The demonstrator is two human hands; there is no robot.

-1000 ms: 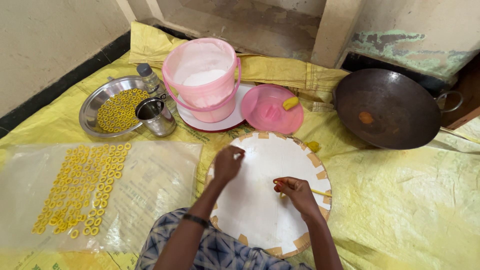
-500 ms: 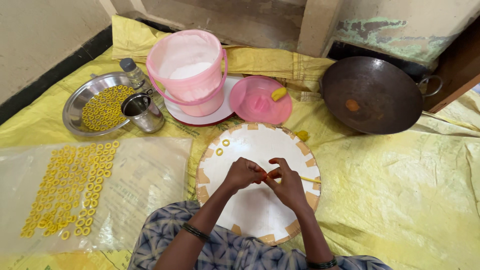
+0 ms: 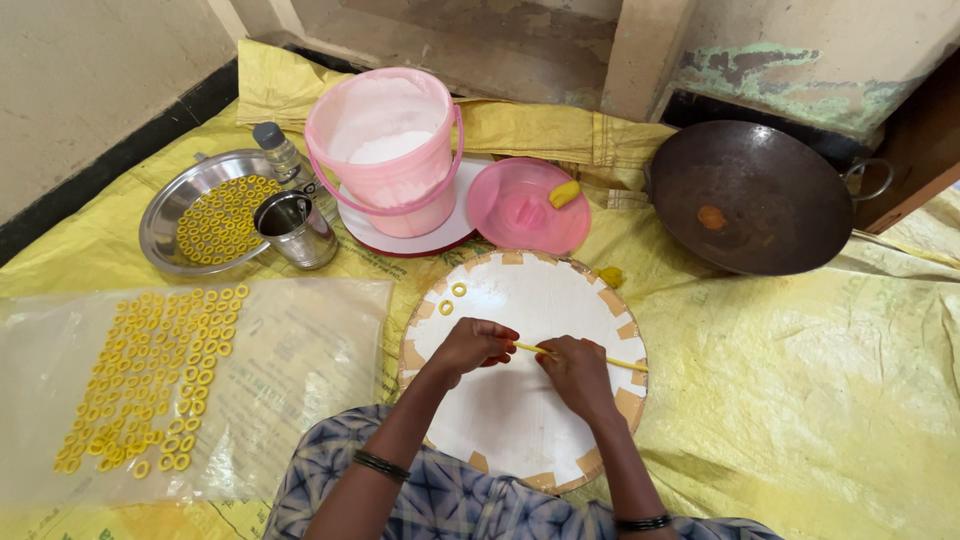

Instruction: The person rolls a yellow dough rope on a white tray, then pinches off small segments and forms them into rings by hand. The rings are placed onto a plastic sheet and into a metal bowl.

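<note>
While both hands work over the round white board (image 3: 520, 420), the left hand (image 3: 475, 345) and right hand (image 3: 572, 370) each pinch a thin yellow dough strand (image 3: 600, 360) — fingers closed upon it — two dough rings (image 3: 452, 298) lying nearby.

left hand (image 3: 478, 345) and right hand (image 3: 575, 372) pinch a thin yellow dough strand (image 3: 590, 358) over a round white board (image 3: 520, 400), two dough rings (image 3: 452, 298) beside.
</note>
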